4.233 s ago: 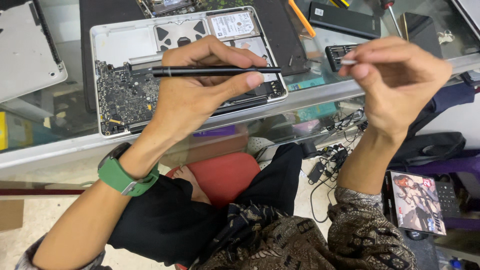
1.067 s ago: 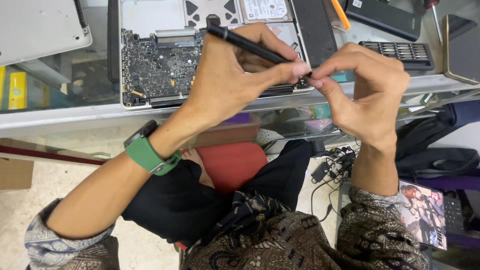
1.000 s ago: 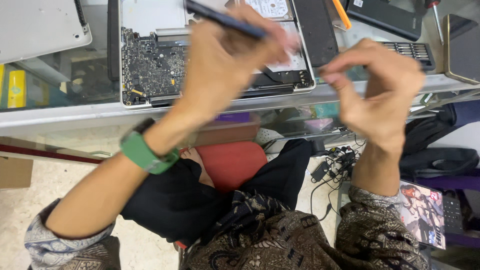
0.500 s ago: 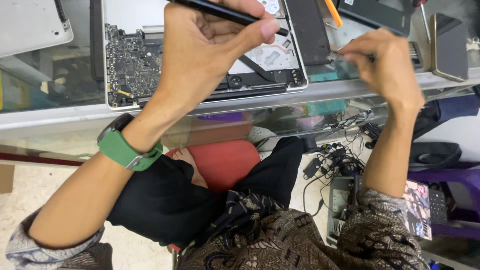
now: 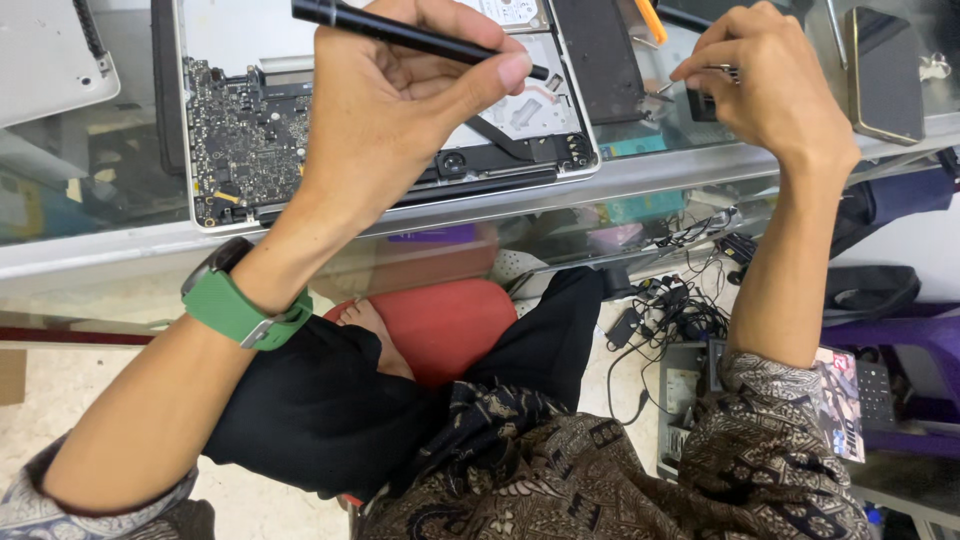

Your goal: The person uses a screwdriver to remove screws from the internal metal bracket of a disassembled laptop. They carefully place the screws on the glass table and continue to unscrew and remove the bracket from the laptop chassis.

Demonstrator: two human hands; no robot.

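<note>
The opened laptop point(image 5: 250, 130) lay bottom-up on the glass counter point(image 5: 100, 250), its circuit board exposed. Above it the left hand point(image 5: 400, 100) was closed around a black screwdriver point(image 5: 400, 35). Farther right, the right hand point(image 5: 770, 85) pinched a small metal bit point(image 5: 665, 88) between its fingertips over the counter, near a dark phone point(image 5: 885, 70).

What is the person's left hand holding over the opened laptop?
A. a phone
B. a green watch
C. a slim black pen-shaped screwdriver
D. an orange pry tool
C: the left hand grips a slim black pen-shaped screwdriver above the opened laptop; the green watch sits on that wrist, not in the hand.
</note>
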